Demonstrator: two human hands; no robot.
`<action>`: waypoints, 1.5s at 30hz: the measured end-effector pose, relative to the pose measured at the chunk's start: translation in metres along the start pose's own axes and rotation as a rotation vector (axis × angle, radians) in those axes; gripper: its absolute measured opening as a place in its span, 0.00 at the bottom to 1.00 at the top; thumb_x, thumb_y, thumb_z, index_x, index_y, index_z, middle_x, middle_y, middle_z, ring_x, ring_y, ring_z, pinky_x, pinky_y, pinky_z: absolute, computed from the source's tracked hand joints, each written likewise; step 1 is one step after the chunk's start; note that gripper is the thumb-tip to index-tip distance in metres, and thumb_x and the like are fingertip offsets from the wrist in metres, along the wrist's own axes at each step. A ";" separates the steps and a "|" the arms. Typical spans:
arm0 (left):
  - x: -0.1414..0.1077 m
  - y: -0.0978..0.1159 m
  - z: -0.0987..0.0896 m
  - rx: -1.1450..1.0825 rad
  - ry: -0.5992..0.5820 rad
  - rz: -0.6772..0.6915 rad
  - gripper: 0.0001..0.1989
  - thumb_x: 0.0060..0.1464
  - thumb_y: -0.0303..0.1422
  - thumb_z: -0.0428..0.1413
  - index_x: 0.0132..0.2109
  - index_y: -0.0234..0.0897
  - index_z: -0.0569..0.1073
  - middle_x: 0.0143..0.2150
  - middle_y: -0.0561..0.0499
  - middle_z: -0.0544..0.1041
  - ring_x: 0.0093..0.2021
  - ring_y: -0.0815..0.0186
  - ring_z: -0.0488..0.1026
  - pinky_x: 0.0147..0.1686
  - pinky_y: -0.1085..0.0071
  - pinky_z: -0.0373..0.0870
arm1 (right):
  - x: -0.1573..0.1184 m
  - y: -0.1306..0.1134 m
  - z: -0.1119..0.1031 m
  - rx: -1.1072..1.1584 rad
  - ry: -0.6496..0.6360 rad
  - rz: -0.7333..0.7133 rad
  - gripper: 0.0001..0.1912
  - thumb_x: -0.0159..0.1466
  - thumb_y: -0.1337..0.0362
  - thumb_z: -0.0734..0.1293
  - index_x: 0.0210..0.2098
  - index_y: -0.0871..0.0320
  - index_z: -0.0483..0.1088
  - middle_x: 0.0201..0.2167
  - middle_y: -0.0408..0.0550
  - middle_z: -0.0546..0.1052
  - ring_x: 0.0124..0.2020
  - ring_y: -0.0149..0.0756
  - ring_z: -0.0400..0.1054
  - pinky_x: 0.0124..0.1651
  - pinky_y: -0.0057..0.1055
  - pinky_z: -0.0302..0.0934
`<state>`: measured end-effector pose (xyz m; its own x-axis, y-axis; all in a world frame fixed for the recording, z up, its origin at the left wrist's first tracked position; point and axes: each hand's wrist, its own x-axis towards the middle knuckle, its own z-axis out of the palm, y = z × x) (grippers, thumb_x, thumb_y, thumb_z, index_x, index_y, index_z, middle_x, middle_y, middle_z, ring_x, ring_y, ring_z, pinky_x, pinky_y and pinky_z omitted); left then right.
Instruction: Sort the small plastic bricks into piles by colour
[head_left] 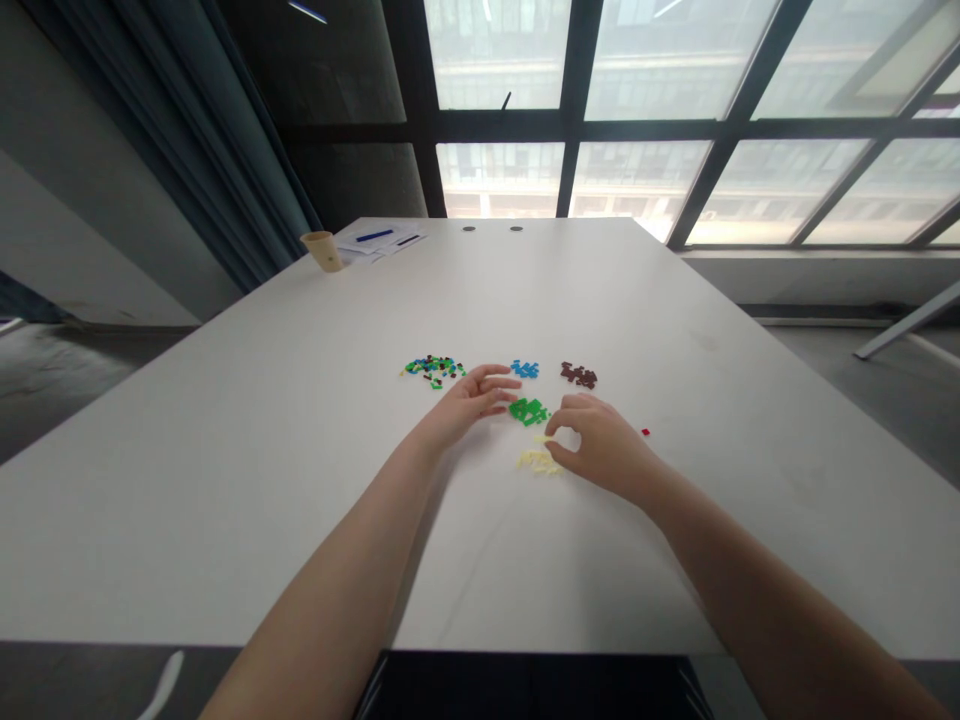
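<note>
My right hand [598, 440] pinches a small pale yellow piece [541, 439] between thumb and forefinger, just above a pile of pale yellow pieces [538, 463]. Fingers apart, my left hand [474, 402] reaches beside a pile of green pieces [529, 411], its fingertips close to it; I see nothing in its grasp. Behind them lie a cluster of blue pieces [525, 369] and a cluster of dark brown pieces [579, 375]. Left of my left hand is a mixed-colour pile [433, 367]. One red piece [646, 432] lies alone to the right.
The white table [300, 420] stretches away toward large windows. At its far left are a beige cup [322, 251] and papers [367, 243] with a blue pen [375, 236] on them. The table's near edge runs just below my forearms.
</note>
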<state>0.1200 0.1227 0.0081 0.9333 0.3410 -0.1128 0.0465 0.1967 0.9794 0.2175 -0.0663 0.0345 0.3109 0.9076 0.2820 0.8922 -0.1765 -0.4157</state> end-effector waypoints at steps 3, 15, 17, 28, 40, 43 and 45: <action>0.013 -0.003 -0.017 0.161 0.482 0.098 0.09 0.47 0.27 0.54 0.39 0.38 0.68 0.41 0.49 0.74 0.36 0.70 0.71 0.37 0.72 0.65 | -0.004 -0.005 0.002 0.005 -0.214 0.096 0.02 0.52 0.68 0.66 0.25 0.56 0.72 0.27 0.44 0.72 0.33 0.34 0.64 0.38 0.32 0.55; 0.019 -0.010 -0.015 0.264 0.567 0.098 0.07 0.44 0.26 0.51 0.35 0.37 0.68 0.37 0.50 0.73 0.32 0.70 0.68 0.30 0.74 0.63 | -0.008 -0.019 0.019 -0.093 -0.322 0.133 0.03 0.52 0.64 0.69 0.25 0.56 0.70 0.30 0.45 0.73 0.36 0.37 0.65 0.39 0.33 0.50; 0.020 -0.011 -0.019 0.294 0.574 0.112 0.07 0.45 0.27 0.51 0.35 0.37 0.68 0.38 0.50 0.73 0.33 0.69 0.69 0.31 0.73 0.64 | -0.007 -0.018 0.017 -0.051 -0.263 0.114 0.06 0.52 0.62 0.69 0.25 0.57 0.68 0.28 0.44 0.72 0.34 0.35 0.63 0.38 0.31 0.50; 0.012 -0.020 -0.042 1.182 0.763 0.190 0.11 0.51 0.30 0.47 0.40 0.38 0.72 0.46 0.42 0.69 0.51 0.55 0.62 0.49 0.57 0.61 | 0.006 0.020 -0.010 0.089 0.543 0.134 0.21 0.57 0.66 0.59 0.17 0.56 0.40 0.14 0.37 0.45 0.18 0.26 0.44 0.23 0.27 0.42; 0.013 -0.026 -0.044 1.325 0.722 0.082 0.15 0.51 0.36 0.50 0.44 0.42 0.75 0.43 0.40 0.66 0.48 0.50 0.61 0.44 0.55 0.62 | 0.007 0.019 -0.002 0.048 0.447 0.133 0.21 0.58 0.64 0.58 0.17 0.56 0.40 0.14 0.37 0.46 0.17 0.26 0.45 0.24 0.27 0.44; 0.013 -0.024 -0.043 1.319 0.729 0.090 0.14 0.52 0.36 0.49 0.41 0.40 0.76 0.43 0.40 0.66 0.48 0.49 0.61 0.43 0.55 0.63 | 0.007 0.018 -0.002 0.041 0.433 0.133 0.21 0.58 0.64 0.58 0.17 0.56 0.40 0.15 0.37 0.46 0.18 0.26 0.44 0.24 0.27 0.43; 0.012 -0.024 -0.043 1.309 0.739 0.107 0.11 0.51 0.34 0.49 0.37 0.39 0.76 0.42 0.40 0.67 0.48 0.50 0.61 0.43 0.56 0.63 | 0.006 0.017 -0.002 0.042 0.427 0.131 0.21 0.58 0.64 0.58 0.17 0.56 0.40 0.15 0.37 0.46 0.18 0.26 0.44 0.24 0.27 0.43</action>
<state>0.1151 0.1620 -0.0243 0.5872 0.7517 0.3003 0.6397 -0.6582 0.3968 0.2349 -0.0643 0.0311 0.5357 0.6382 0.5529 0.8250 -0.2560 -0.5039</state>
